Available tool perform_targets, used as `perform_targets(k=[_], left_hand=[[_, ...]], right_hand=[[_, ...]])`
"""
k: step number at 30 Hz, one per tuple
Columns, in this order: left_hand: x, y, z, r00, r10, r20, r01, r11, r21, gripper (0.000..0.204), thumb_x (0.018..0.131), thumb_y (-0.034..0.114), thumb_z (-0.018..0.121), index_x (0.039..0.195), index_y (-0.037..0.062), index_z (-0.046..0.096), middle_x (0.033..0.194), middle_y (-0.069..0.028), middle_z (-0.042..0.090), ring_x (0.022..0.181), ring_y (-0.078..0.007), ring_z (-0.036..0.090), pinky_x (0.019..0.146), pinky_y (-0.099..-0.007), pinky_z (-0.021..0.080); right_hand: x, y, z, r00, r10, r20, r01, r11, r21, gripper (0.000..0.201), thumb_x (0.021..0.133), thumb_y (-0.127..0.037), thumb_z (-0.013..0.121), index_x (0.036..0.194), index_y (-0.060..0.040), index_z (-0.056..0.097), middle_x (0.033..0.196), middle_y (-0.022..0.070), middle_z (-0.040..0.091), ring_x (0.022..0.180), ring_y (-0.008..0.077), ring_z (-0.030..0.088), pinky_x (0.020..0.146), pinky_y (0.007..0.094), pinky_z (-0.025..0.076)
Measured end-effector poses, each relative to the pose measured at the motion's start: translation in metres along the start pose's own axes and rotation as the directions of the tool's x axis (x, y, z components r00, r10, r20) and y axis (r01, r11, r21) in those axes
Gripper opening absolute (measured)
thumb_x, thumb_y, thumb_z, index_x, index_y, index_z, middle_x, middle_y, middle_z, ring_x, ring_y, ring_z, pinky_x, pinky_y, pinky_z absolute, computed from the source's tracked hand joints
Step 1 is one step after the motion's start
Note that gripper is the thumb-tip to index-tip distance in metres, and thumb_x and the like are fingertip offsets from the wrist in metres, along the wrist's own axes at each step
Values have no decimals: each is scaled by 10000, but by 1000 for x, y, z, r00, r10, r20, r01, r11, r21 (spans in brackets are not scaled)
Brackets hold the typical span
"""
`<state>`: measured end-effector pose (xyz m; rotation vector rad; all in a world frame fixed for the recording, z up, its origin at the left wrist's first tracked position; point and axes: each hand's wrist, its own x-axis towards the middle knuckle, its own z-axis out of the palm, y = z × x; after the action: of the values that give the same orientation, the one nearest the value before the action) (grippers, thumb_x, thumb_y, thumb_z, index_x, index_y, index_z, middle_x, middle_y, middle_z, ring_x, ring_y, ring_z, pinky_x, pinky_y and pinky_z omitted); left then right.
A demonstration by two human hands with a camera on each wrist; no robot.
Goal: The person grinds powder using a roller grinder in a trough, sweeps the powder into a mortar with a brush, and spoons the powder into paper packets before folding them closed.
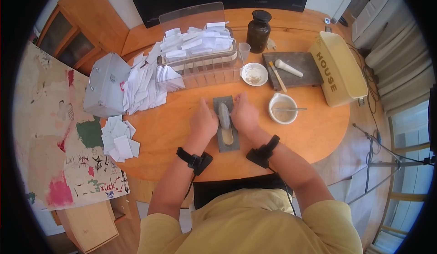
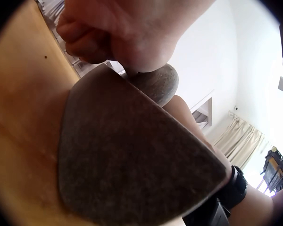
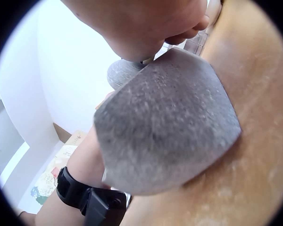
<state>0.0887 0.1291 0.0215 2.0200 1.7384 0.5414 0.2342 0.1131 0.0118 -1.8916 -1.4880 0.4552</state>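
A grey stone grinding trough (image 1: 233,146) sits lengthwise at the table's front, with tan powder (image 1: 227,139) in its groove. Upright in the groove stands a stone grinding wheel (image 1: 224,114), toward the far end. My left hand (image 1: 204,118) grips the wheel's handle on the left side, fingers curled. On the right side my right hand (image 1: 245,114) holds the handle's other end. Both wrist views show the trough's side wall (image 2: 132,150) close up, with the wheel (image 3: 122,73) rising behind its rim. The handle is mostly hidden by the fists.
Right of the hands is a white mortar bowl (image 1: 276,117) with a thin utensil across it. Beyond are a white dish (image 1: 255,82), a dark board (image 1: 306,62) with brush and pestle, a brown jar (image 1: 258,39) and a yellow bin (image 1: 348,74). Paper packets (image 1: 144,88) crowd the left.
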Motion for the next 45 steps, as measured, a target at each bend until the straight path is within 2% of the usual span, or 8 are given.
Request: perform_targets(k=[5,14,17,26,32,38,41,45], left_hand=[[-34,7,-11,992,-65,107,76,991,-109,366,888,145,455,1229,12,457,822,-240,641,795,-423,620,722,-487,485],[-5,-2,3,997,36,-61,-36,999,-5,387,890,150,456,1249,8,437,814,-240,644,789,-431,618,709,-498,480],[-35,5,-10,996,-42,82,49,994,-94,377,893,158,457,1236,3,442,821,-241,646,795,-429,619,704,-503,479],[4,6,-4,999,-40,15,40,999,8,366,896,154,453,1229,2,446,808,-261,635,770,-432,618,691,-512,473],[-38,7,-11,995,-48,85,60,989,-138,364,897,159,451,1226,3,448,799,-263,634,765,-433,621,683,-512,475],[6,6,-3,999,-38,0,38,999,-37,350,891,146,454,1210,4,458,783,-250,634,769,-435,618,682,-508,477],[-4,-3,6,984,92,-154,-98,995,-28,345,893,154,448,1205,8,462,756,-235,633,754,-432,618,669,-509,478],[-34,5,-5,1000,-15,13,16,992,-124,339,894,155,445,1201,14,466,762,-235,635,740,-429,615,669,-509,478]], right_hand=[[-27,-2,-11,999,13,50,-15,999,45,153,964,-186,419,1024,-66,492,761,217,642,688,428,619,611,519,481],[-4,-3,-2,999,-12,-34,12,1000,-6,166,962,-167,429,1078,-63,486,749,225,635,657,419,618,564,527,470],[-30,-5,-11,1000,-16,-6,16,1000,15,173,957,-150,434,1100,-66,485,742,230,633,650,420,617,556,530,468],[0,-5,-1,996,-41,-74,40,999,-6,172,942,-115,457,1103,-59,482,757,235,631,634,419,612,522,504,468],[-31,-3,-10,998,-53,-23,54,998,34,176,945,-120,458,1112,-66,477,764,231,633,627,419,608,558,510,475],[3,-2,1,998,-36,-50,33,998,-54,205,939,-156,447,1120,-61,464,666,215,636,614,406,632,546,503,495],[1,1,1,996,-71,-54,70,997,-30,206,944,-151,443,1130,-63,465,694,214,638,626,411,627,553,505,489],[-30,-2,-11,996,-77,-34,79,996,45,197,958,-145,436,1136,-72,477,733,210,637,661,420,619,589,515,481]])
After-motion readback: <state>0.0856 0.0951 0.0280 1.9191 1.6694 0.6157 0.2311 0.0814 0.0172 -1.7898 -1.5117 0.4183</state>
